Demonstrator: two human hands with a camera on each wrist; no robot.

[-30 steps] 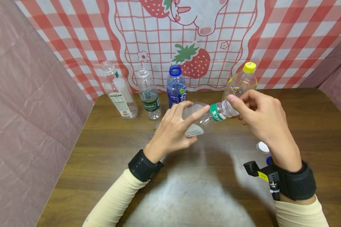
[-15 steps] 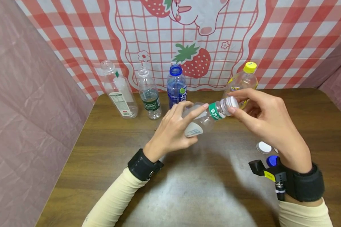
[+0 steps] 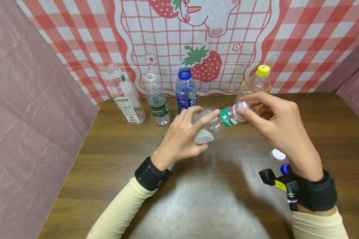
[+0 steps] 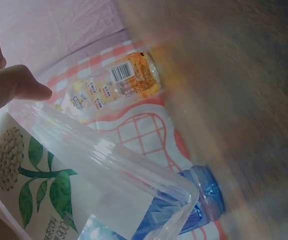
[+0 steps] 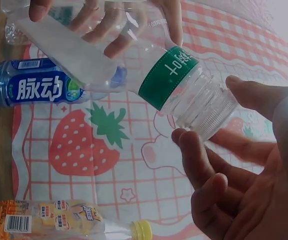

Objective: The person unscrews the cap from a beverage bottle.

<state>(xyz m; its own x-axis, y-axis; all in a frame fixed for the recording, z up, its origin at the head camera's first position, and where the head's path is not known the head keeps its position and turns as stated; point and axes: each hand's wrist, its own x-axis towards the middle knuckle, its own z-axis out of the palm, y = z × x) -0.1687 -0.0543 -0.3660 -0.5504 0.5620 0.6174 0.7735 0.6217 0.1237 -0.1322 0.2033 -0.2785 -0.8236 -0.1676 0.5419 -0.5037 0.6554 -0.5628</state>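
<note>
My left hand (image 3: pixel 182 134) grips a clear plastic bottle (image 3: pixel 216 127) by its body, tilted with its neck to the upper right. A green label (image 5: pixel 169 77) wraps the bottle's neck. On its mouth sits a ridged, translucent bottle cap (image 5: pixel 221 112). Thumb and fingers of my right hand (image 3: pixel 279 124) pinch that cap from both sides, the other fingers bent behind it. In the left wrist view, the white panel (image 4: pixel 43 185) with a leaf print shows on the held bottle. My left palm is hidden behind the bottle in the head view.
Two clear uncapped bottles (image 3: pixel 128 103) (image 3: pixel 158 106) and an uncapped blue bottle (image 3: pixel 185 89) stand along the back. A yellow-capped bottle (image 3: pixel 255 84) stands behind my right hand. A white cap (image 3: pixel 277 155) and a blue cap (image 3: pixel 285 168) lie near my right wrist.
My right wrist has swung right and then slightly back left, with the fingers shifting around the cap. The left hand and the bottle have hardly moved.
</note>
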